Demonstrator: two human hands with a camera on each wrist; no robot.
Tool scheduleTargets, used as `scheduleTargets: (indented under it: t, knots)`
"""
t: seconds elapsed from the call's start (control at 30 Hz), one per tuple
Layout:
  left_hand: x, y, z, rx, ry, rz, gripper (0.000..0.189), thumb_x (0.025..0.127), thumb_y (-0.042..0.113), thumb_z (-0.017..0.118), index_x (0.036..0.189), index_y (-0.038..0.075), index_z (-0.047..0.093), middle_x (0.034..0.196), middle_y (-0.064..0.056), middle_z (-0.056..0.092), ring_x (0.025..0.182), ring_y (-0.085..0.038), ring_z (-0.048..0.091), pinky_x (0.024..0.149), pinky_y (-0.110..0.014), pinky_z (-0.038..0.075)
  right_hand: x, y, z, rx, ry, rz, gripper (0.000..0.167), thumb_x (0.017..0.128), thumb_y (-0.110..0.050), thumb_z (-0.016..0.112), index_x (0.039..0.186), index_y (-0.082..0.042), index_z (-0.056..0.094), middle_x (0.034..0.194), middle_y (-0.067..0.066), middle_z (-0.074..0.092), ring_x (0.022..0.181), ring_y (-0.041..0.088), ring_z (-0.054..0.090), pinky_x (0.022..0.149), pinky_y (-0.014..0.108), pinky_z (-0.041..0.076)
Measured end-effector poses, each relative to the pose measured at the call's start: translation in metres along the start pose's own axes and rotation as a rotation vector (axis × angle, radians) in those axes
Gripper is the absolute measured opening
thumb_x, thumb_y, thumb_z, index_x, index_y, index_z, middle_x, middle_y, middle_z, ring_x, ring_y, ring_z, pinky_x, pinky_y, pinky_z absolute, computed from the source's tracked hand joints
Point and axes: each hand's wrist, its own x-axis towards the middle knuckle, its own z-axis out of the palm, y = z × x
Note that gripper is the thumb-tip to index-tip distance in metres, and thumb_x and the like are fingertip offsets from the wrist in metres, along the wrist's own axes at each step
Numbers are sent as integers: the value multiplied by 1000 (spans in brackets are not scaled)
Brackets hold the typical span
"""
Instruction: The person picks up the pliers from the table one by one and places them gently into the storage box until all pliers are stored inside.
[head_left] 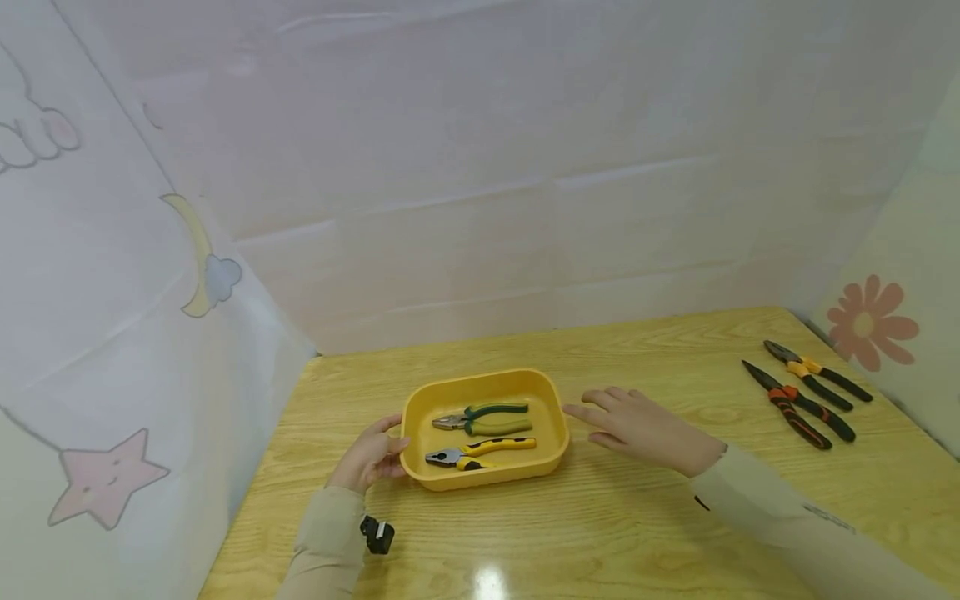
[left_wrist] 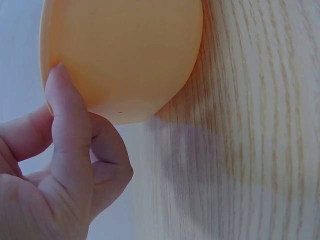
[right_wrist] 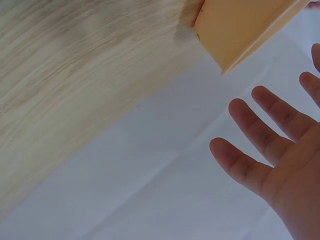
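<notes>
My left hand (head_left: pixel 367 457) pinches the left rim of a yellow plastic tray (head_left: pixel 552 427) with rounded corners. In the left wrist view the thumb (left_wrist: pixel 70 115) lies along the inside of the tray wall (left_wrist: pixel 125 55), with fingers behind it. Two pliers lie in the tray, jaws to the left: one has green handles (head_left: pixel 498 430), the other yellow and black handles (head_left: pixel 498 446). On the tray's right side my right hand (head_left: pixel 645 427) has its fingers spread. Its fingertips are close to the tray's end, and the right wrist view shows a gap between them and the tray corner (right_wrist: pixel 235 30).
At the table's right end lie pliers with orange and black handles (head_left: pixel 813 379) and long-nosed pliers with red and dark handles (head_left: pixel 798 410). The wooden table (head_left: pixel 630 533) meets cloth-covered walls (head_left: pixel 487 208) at its back and sides.
</notes>
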Motion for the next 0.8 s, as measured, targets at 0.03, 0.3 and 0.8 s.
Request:
scheduleTargets:
  t: [0.03,0.3,0.8]
  knots:
    - [0,0,0,-5,-1,0,53,97,-4,50,147,1,35,90,-14,55,60,-15,53,47,-24,51,-2,0,-1,8,0,7,50,93,-18,67,140,-11,52,121,15,59,105,33,58,76,51,52]
    - [2,0,0,-17,-7,-2,53,96,-5,50,147,1,35,89,-14,54,61,-14,53,47,-23,51,-12,2,-4,42,4,53,52,93,-19,67,141,-11,50,123,16,58,107,34,57,78,54,51]
    - [1,0,0,-28,-3,-12,54,96,-5,50,147,1,35,89,-14,57,61,-15,56,48,-25,51,-33,13,0,16,48,91,56,89,-19,71,140,-9,50,122,19,58,104,36,58,76,55,51]
